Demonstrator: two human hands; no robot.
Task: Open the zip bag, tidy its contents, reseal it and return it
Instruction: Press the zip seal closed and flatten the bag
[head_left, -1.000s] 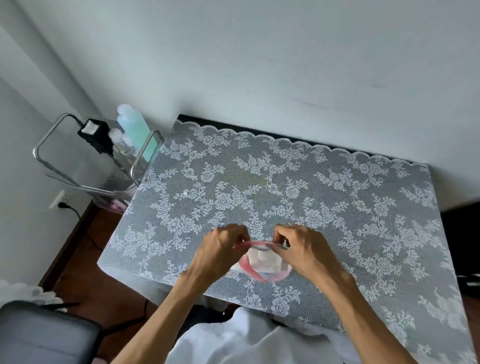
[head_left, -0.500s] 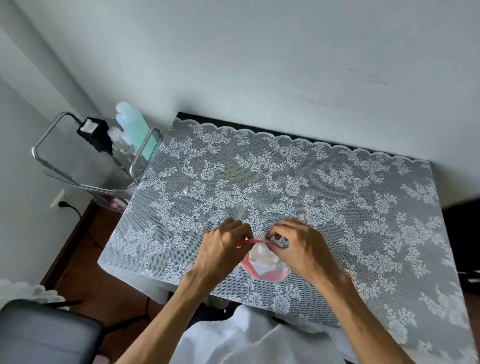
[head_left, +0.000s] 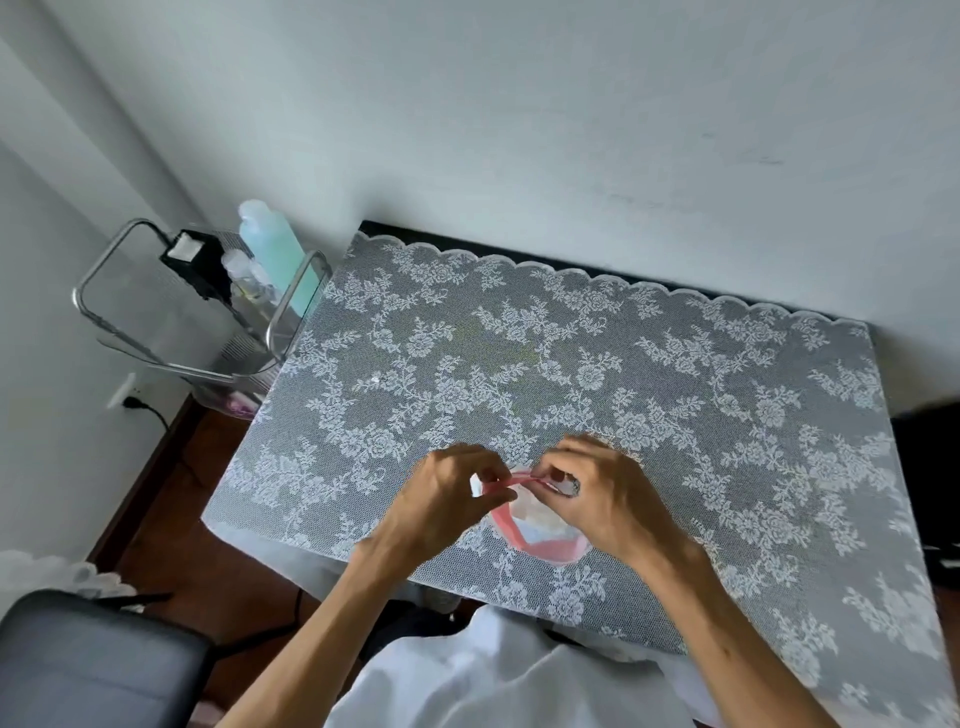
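A small clear zip bag (head_left: 537, 530) with a pink rim and pink bottom edge rests on the lace-covered table (head_left: 675, 405), near its front edge. White folded contents show through the plastic. My left hand (head_left: 447, 501) pinches the bag's top strip at its left end. My right hand (head_left: 597, 493) pinches the same strip from the right, a ring on one finger. The fingertips of both hands nearly meet over the mouth, and they hide most of the zip.
A metal-framed cart (head_left: 208, 312) stands at the table's left, holding a pale green bottle (head_left: 275, 249) and a black box (head_left: 197, 262). A wall socket with a plug (head_left: 127, 395) is low on the left wall. A grey chair (head_left: 93, 665) sits at the bottom left.
Both hands have drawn closer together along the bag's top strip, and the bag's visible width between them has shrunk. The bag stays at the same spot on the table.
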